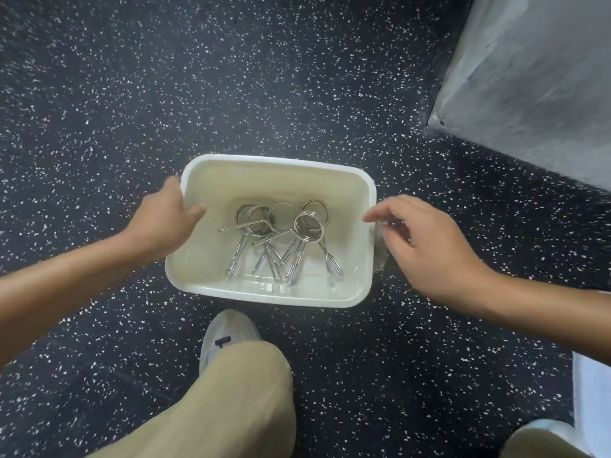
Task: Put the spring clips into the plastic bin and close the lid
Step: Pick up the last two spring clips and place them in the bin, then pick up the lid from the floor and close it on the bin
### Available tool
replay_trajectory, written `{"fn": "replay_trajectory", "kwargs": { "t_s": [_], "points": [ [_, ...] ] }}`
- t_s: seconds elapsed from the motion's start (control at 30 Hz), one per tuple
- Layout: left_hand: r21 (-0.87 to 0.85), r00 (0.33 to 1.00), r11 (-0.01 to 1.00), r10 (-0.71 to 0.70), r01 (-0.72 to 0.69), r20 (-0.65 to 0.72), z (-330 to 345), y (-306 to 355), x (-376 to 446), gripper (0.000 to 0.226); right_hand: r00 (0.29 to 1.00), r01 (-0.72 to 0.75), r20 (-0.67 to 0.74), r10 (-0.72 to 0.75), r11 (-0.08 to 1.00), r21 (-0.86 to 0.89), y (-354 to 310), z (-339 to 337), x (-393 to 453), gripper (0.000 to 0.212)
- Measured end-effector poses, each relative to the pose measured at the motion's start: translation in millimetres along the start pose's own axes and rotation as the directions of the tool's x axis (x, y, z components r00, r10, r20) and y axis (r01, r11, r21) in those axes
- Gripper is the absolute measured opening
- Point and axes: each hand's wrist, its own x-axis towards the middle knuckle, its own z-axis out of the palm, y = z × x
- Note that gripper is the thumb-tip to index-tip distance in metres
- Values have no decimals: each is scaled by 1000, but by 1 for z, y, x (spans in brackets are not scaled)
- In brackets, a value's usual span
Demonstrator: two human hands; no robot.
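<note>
I see the plastic bin (358, 180) sitting open on the speckled black floor (99, 110), just beyond my white shoe (228, 332) and tan trouser leg (238, 401). The spring clips (281, 239) lie in a loose heap on the bin's bottom, their coils toward the far side and their handles pointing toward the near wall; some overlap, so I cannot count them for sure. My left hand (162, 219) has its grip on the bin's left rim, thumb hooked inside the wall and the fingers hidden behind the outside of it. My right hand (429, 246) is at the right rim, grip loosely open with the fingers curled; the fingertips (370, 217) are at the rim's edge, but I cannot tell whether they touch it. A grey block (529, 84) stands at the far right, well apart from the bin.
</note>
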Motion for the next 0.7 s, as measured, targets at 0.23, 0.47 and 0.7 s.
{"fn": "replay_trajectory", "kwargs": {
  "t_s": [0.23,0.47,0.7],
  "points": [
    [-147,997,989,34,-24,66,-10,9,-8,24,999,-15,37,15,1000,-10,20,-14,-19,26],
    [-287,985,956,108,-65,136,-9,20,-22,22,996,-41,75,47,996,-77,47,-44,-41,27],
    [-331,944,936,211,-120,254,34,76,-50,24,979,-193,38,199,973,-130,107,-84,-92,26]
  ]
}}
